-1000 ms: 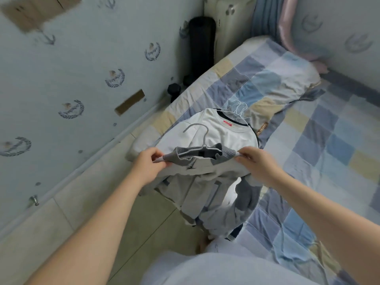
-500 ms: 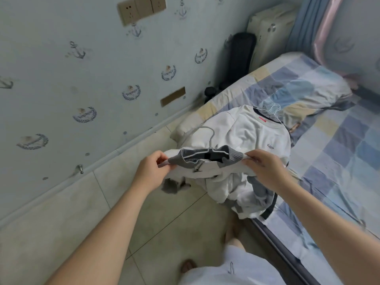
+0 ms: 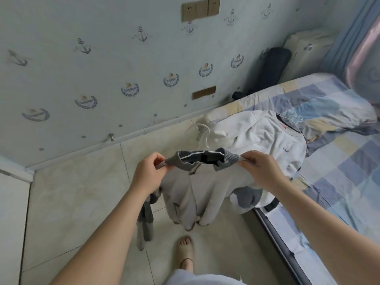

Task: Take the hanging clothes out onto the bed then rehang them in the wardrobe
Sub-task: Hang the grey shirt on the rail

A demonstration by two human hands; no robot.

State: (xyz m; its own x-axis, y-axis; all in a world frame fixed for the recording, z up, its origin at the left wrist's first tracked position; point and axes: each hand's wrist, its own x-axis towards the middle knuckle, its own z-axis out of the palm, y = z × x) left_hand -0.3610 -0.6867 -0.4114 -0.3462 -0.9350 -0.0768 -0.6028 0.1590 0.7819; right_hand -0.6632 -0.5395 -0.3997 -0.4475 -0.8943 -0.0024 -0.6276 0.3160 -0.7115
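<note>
Lifted clear of the bed [image 3: 339, 165] since a second ago, the grey jacket [image 3: 197, 188] now hangs over the floor tiles [image 3: 78, 194] at frame centre, on its white hanger [image 3: 202, 140]. Left hand [image 3: 149, 173] pinches one shoulder, right hand [image 3: 261, 169] pinches the other, both forearms stretched forward. White sweatshirt [image 3: 265, 138] lies on the bed's edge, behind the right hand.
</note>
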